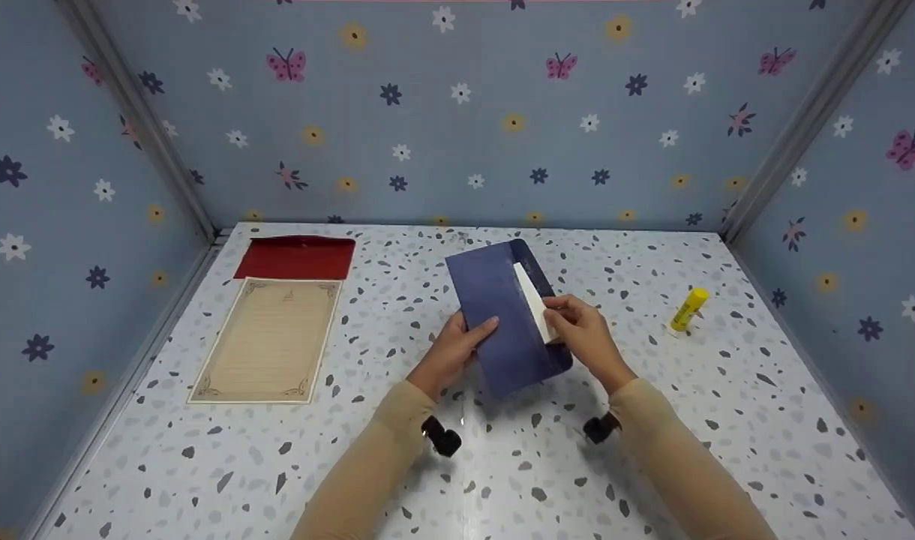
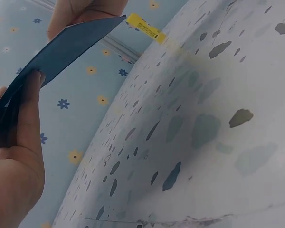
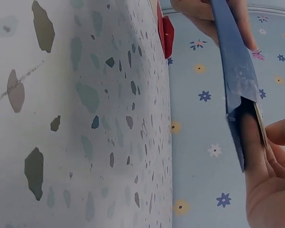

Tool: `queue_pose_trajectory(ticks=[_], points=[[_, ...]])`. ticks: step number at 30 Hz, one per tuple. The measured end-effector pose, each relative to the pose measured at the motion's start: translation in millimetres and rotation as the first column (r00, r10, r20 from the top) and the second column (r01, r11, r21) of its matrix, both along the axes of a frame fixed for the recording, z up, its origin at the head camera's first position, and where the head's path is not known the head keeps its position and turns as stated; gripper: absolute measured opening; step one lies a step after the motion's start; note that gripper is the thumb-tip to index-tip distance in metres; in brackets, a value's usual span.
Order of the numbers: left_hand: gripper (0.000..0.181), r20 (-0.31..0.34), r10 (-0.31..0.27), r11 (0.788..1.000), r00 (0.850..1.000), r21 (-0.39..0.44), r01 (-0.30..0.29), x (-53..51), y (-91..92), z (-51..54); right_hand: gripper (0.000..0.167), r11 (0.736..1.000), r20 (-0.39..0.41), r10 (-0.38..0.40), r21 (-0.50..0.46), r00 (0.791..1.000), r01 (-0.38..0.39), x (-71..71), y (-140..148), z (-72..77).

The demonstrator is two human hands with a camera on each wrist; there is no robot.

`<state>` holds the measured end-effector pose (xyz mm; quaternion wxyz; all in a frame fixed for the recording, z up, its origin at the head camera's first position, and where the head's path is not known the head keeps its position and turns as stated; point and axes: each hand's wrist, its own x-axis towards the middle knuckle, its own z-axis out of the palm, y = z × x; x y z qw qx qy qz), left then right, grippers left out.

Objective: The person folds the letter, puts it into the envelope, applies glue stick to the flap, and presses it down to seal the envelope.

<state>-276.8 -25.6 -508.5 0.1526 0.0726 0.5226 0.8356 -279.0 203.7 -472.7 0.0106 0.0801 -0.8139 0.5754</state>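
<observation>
A blue envelope [image 1: 495, 322] is held above the table, tilted, its flap side toward the right. My left hand [image 1: 454, 349] grips its left edge, thumb on the front and fingers behind. A folded cream paper [image 1: 531, 300] sticks partly out of the envelope's opening. My right hand [image 1: 583, 334] pinches that paper at its lower right part. In the right wrist view, one finger of the right hand [image 3: 270, 180] reaches inside the envelope's mouth, with the thumb outside against the paper. The left wrist view shows the envelope [image 2: 61, 52] from below, between the left hand's [image 2: 23, 152] thumb and fingers.
On the left lies a beige lined sheet [image 1: 266, 341] with ornate corners, its top edge by a red envelope [image 1: 296, 259]. A yellow glue stick [image 1: 688, 309] stands at the right. Flower-patterned walls enclose the speckled table [image 1: 397, 450] at the back and sides.
</observation>
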Motion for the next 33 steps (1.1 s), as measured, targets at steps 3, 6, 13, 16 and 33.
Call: queue_pose_trajectory(ticks=[3,6,13,16,33], points=[[0.051,-0.002,0.007,1.0,1.0,0.009,-0.007,1.0,1.1,-2.3,0.027,0.999,-0.031,0.002,0.053,1.0,0.0,1.9,-1.7,3.4],[0.051,0.006,0.022,0.999,1.0,0.025,-0.022,1.8,2.9,-2.9,0.024,0.991,-0.086,-0.016,0.13,0.996,0.027,3.4,-2.7,6.8],[0.05,0.029,0.043,0.999,0.999,0.009,-0.043,2.3,6.5,0.6,0.021,0.982,-0.093,0.033,0.186,0.995,-0.015,5.6,-2.7,8.7],[0.051,0.038,0.026,1.0,0.999,-0.005,-0.026,2.1,8.2,1.6,0.022,0.982,-0.087,0.074,0.181,0.993,-0.057,7.1,-1.9,7.6],[0.057,-0.057,0.154,0.985,0.986,-0.069,-0.158,1.0,14.0,-1.4,0.03,0.976,-0.049,0.107,0.195,0.993,-0.096,15.1,-3.5,14.0]])
